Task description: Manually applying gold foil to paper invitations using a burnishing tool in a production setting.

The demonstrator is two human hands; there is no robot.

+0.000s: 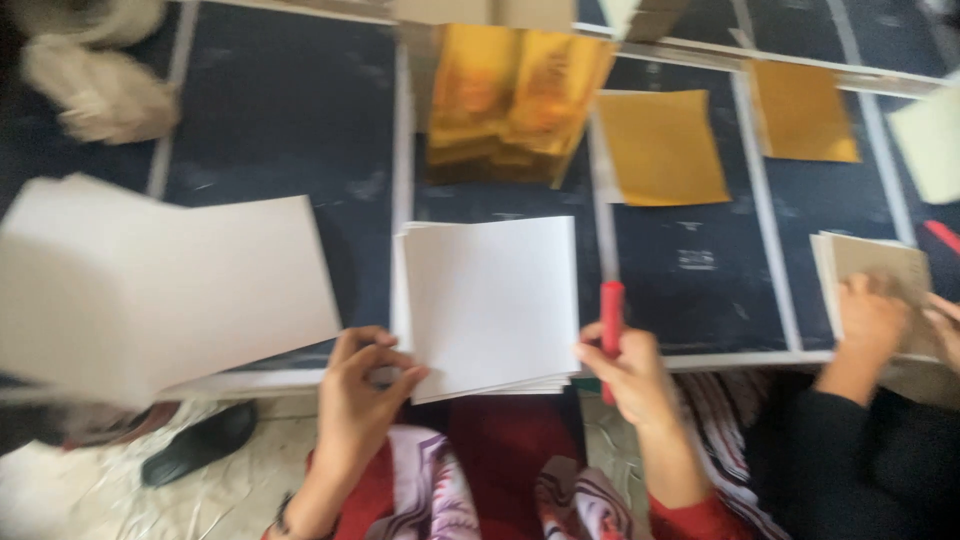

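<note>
A stack of white square sheets (pixel 492 300) lies on the dark blue surface (pixel 280 110) in front of me. My left hand (pixel 360 390) touches the stack's lower left corner with its fingertips. My right hand (pixel 625 375) is closed around a red stick-shaped tool (pixel 611 315), held upright at the stack's right edge. The picture is blurred by motion.
Large white sheets (pixel 150 280) lie at the left. Gold foil sheets (pixel 515 95) and yellow squares (pixel 662 147) rest further back. At the right another person's hands (pixel 872 320) press on a beige paper stack (pixel 880 275). A dark shoe (pixel 200 440) is on the floor.
</note>
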